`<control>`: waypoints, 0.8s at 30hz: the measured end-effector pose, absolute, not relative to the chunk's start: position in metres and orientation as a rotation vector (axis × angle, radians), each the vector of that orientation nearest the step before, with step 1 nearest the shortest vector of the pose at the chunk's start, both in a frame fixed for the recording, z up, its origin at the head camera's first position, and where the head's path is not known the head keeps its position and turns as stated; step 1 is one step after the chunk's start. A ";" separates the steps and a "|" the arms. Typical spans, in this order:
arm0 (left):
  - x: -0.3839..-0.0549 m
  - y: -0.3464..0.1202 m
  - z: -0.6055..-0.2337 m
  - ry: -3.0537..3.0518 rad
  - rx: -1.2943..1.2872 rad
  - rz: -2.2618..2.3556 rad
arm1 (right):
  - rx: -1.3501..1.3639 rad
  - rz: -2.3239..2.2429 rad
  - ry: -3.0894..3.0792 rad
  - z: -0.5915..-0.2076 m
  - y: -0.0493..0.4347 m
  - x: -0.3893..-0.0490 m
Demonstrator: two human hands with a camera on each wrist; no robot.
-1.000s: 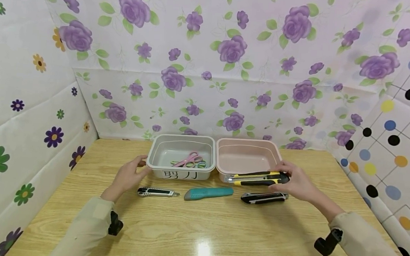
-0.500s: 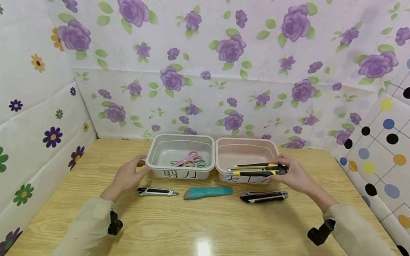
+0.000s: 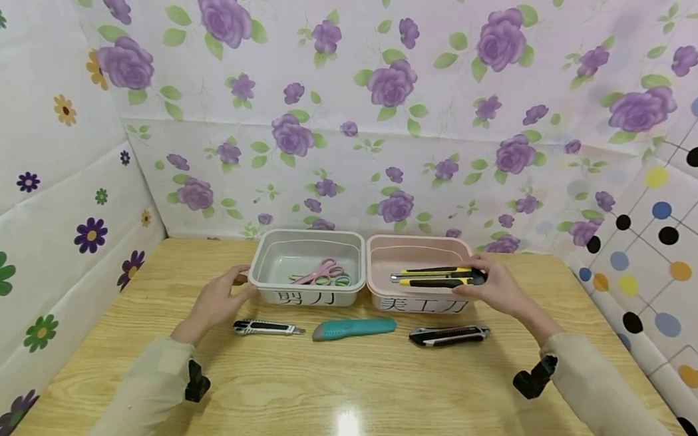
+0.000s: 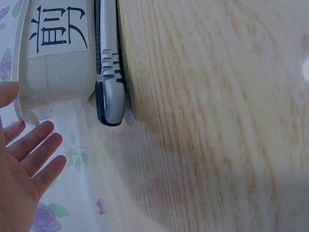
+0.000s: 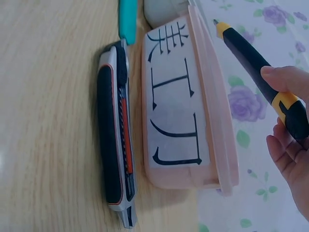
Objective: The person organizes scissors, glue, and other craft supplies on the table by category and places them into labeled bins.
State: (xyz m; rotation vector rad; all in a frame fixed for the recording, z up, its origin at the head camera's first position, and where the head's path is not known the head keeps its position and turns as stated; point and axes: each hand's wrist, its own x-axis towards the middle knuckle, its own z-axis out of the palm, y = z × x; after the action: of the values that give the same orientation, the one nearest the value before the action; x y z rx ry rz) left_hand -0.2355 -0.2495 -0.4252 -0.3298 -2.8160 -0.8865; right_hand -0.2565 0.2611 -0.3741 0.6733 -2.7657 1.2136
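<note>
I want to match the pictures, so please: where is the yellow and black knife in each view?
Head: the yellow and black knife is right of centre, in the right hand.
Left wrist: not in this picture.
Right wrist: upper right, slanting, in the same hand.
Landmark in all three: the grey box; just left of centre, upper left, and top edge, respectively.
</note>
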 end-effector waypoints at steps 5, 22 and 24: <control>-0.237 -0.249 -0.426 -2.819 -0.325 -0.889 | 0.636 1.195 -2.776 -0.376 0.261 -0.264; -0.236 -0.250 -0.427 -2.807 -0.333 -0.880 | 0.555 1.196 -2.810 -0.389 0.254 -0.281; -0.236 -0.250 -0.427 -2.804 -0.330 -0.881 | 0.562 1.180 -2.803 -0.390 0.252 -0.282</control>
State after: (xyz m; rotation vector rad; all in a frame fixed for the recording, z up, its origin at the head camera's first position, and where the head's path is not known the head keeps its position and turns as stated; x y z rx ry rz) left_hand -0.2364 -0.2498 -0.4270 -0.3297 -2.8040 -0.8811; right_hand -0.2823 0.2525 -0.3903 0.5617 -2.8027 1.1804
